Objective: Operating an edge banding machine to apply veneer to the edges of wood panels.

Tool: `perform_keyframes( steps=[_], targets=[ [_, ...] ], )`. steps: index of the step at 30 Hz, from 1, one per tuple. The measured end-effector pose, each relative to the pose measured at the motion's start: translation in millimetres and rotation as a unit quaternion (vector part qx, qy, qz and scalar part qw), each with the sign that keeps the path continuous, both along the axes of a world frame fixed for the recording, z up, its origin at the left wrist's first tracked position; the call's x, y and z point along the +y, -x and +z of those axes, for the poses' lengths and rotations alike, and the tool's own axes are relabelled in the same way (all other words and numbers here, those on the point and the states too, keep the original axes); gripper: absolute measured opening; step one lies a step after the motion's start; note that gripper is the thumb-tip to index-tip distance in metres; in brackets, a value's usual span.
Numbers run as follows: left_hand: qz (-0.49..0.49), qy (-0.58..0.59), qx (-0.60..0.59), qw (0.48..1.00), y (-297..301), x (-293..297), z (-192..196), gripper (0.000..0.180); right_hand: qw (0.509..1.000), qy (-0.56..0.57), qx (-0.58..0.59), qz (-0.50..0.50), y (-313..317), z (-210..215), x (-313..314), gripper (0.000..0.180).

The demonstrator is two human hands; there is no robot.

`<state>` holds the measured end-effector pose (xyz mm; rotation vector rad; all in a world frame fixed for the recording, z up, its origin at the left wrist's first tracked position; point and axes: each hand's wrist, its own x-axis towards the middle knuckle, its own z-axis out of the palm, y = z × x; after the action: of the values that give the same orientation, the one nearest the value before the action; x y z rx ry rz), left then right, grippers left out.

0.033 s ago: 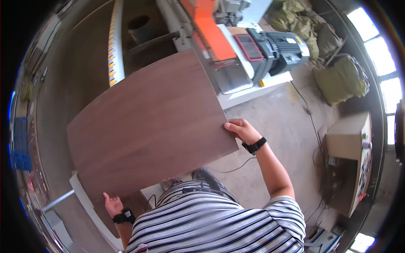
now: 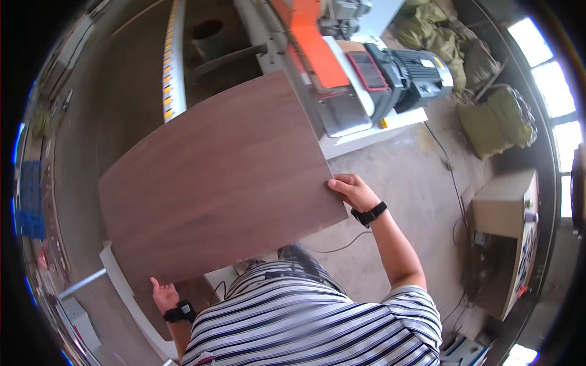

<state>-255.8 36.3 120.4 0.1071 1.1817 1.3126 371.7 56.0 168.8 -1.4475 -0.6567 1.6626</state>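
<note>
Brown board (image 2: 213, 177), its long axis running roughly 8 to 2 o'clock, lies at 9 o'clock from the nearer right hand (image 2: 353, 190), which grasps its edge, and 1 o'clock from the uncurled left hand (image 2: 165, 297), contact unclear.

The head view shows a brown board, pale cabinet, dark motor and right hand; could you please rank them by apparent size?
1. Brown board
2. Pale cabinet
3. Dark motor
4. Right hand
</note>
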Motion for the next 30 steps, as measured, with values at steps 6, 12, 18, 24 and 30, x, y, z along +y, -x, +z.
perform_keyframes(
  steps=[6,12,18,24,30],
  targets=[
    [0.145,0.071,-0.004,0.987,-43.3,-19.6,7.5,0.024,0.985,-0.060,0.160,-0.003,43.6,48.6,23.1,0.063],
    [0.063,0.099,-0.004,0.993,-40.1,-41.1,-72.5,0.018,0.974,-0.135,0.180,0.023,100.0,91.4,47.4,0.066],
    [0.268,0.203,-0.157,0.928,-67.1,-53.1,-119.6,0.020,0.974,-0.133,0.151,0.104,175.5,87.6,56.5,0.061],
    [0.355,0.174,-0.158,0.905,-10.7,-97.1,-215.4,0.021,0.970,-0.089,0.150,0.170,256.7,47.8,46.3,0.060],
    [0.407,0.041,-0.219,0.886,-1.3,-104.3,-221.2,0.017,0.955,-0.080,-0.047,0.283,300.4,-17.1,38.6,0.028]
  ],
)
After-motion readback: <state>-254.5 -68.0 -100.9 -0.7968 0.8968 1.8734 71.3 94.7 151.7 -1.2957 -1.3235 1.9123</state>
